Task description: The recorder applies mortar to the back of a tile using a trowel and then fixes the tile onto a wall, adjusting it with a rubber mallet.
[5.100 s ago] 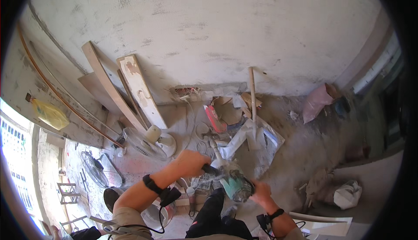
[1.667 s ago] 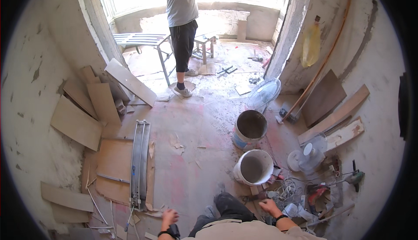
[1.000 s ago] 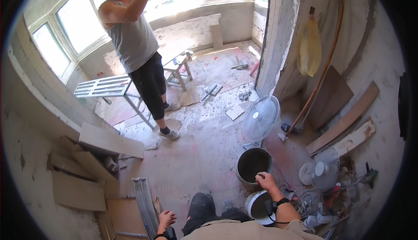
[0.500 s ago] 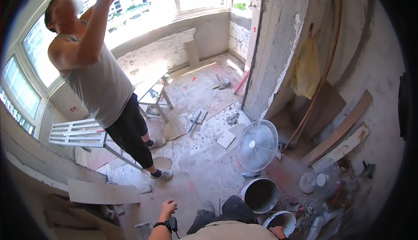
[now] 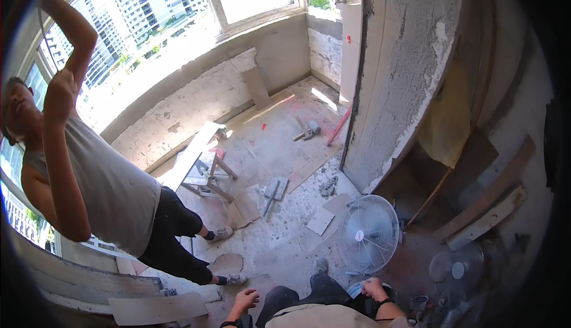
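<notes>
Foreground: the left hand (image 5: 245, 299) is loosely curled beside the wearer's dark-trousered knee; the right hand (image 5: 375, 289), half-curled, lies over a bucket (image 5: 355, 290) near the right knee. Whether either hand's fingertips are pressed together, or whether the right touches the rim, cannot be told. The bucket's blue-and-white printed side is too small to read. Just beyond stands a round wire-grilled fan (image 5: 369, 234), its hub bearing a small reddish badge, illegible. Middle ground: a flat rectangular tile (image 5: 320, 221) and a wooden-legged stool (image 5: 219, 178); at left, a co-worker (image 5: 107, 179) in a grey sleeveless top, arms raised. Background: coarse, flaking plaster on a pillar (image 5: 404, 72); multi-storey buildings (image 5: 143, 1) through glazing.
</notes>
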Available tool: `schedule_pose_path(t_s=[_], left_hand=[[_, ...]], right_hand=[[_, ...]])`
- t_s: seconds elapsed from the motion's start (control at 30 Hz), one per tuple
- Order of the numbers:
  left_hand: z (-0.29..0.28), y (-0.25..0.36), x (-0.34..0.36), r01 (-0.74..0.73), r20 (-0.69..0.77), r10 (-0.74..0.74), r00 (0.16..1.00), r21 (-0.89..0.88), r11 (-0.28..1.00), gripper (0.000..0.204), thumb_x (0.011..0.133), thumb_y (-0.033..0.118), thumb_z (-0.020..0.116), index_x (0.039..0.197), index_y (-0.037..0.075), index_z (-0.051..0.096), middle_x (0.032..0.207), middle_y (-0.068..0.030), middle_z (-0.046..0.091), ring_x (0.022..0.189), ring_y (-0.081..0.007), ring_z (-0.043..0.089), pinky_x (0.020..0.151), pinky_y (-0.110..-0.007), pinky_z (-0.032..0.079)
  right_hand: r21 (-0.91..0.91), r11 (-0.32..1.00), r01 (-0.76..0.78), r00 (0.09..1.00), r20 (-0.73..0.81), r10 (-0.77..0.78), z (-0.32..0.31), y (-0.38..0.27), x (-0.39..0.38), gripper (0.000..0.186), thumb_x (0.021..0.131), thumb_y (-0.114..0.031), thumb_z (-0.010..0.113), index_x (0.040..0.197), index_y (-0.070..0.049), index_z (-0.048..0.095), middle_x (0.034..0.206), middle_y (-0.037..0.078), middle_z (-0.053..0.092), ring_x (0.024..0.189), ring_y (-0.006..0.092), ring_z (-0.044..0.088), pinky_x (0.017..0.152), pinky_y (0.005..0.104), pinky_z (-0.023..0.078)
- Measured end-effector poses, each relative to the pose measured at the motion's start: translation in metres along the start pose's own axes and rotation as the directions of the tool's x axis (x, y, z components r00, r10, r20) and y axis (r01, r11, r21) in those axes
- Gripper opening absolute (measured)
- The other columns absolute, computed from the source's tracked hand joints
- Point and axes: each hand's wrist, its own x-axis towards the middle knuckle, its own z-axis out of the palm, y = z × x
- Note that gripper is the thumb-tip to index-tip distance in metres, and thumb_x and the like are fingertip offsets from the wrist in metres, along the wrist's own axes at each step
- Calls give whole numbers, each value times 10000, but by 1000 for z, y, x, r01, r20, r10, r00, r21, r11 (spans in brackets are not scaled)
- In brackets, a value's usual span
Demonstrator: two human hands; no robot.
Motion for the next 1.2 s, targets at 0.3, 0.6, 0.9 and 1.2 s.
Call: schedule_pose_path(t_s=[0.3,0.6,0.9,1.2], left_hand=[[-38,44,108,154,46,-147,988,-241,958,320,861,81,571,1174,46,518,831,-86,621,606,-199,610,478,-336,459],[-26,217,281,49,25,-50,998,18,999,265,881,89,551,1145,81,569,854,-87,668,671,-222,660,499,-358,500],[3,573,310,-271,19,271,962,-22,962,310,853,95,598,1143,-13,572,850,-107,661,629,-183,639,476,-292,471],[119,770,358,-304,342,213,915,240,922,441,871,266,605,1263,71,556,943,-71,677,785,-165,649,611,-290,505]], right_hand=[[82,944,319,946,-83,-312,-24,-259,111,267,848,-180,593,999,34,643,726,77,644,538,136,603,448,267,461],[-91,996,-5,1000,-11,4,-27,-312,134,219,808,-205,596,724,-11,651,617,61,617,455,150,554,396,300,426],[75,990,-121,990,-68,126,-20,-361,217,237,857,-232,589,844,-6,661,745,65,662,607,174,661,514,292,518],[-42,999,-31,999,7,31,-11,-590,379,278,845,-293,633,833,-17,668,734,63,667,594,151,638,472,279,475]])
